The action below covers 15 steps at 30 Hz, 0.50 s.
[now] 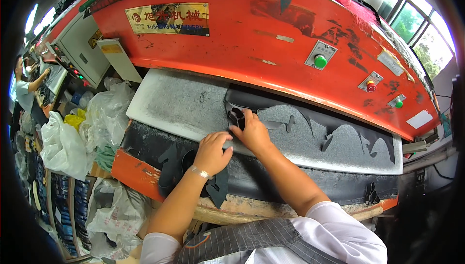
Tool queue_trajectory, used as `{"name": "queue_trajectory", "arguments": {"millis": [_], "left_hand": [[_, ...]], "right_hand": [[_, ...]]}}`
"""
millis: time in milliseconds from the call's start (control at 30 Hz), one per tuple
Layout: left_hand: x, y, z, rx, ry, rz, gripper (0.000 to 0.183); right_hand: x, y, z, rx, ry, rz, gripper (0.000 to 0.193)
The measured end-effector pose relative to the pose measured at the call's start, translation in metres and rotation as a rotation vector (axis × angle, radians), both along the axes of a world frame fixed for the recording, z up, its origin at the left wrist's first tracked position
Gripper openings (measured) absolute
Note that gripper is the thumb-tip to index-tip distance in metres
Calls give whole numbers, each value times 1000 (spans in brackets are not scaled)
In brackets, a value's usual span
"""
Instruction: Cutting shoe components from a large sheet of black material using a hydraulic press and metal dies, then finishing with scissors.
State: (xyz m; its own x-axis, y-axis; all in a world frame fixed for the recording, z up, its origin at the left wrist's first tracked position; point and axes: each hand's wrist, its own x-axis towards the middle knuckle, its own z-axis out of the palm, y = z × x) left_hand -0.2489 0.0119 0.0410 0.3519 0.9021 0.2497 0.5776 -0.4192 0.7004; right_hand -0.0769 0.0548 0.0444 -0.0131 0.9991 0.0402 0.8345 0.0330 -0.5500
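My right hand grips a small black cutting die, a hollow curved outline, between thumb and fingers. The die stands at the left edge of a dark leather-like sheet, whose near side is scalloped with cut-outs. Under both lies a worn pale grey cutting board. My left hand rests by the board's near edge, fingers loosely bent, thumb apart, nothing visible in it. Dark offcuts hang beside my left wrist.
An orange press beam with a green button and a red button spans behind the board. Another black die sits on the front ledge at right. Plastic bags pile up at left; a person works far left.
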Motion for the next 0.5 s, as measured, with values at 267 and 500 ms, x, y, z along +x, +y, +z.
{"name": "queue_trajectory", "arguments": {"millis": [267, 500], "left_hand": [[1, 50, -46, 159, -15, 20, 22], [-8, 47, -62, 147, -125, 47, 22]], "right_hand": [[22, 50, 47, 356, -628, 729, 62], [21, 51, 26, 15, -371, 562, 38]]}}
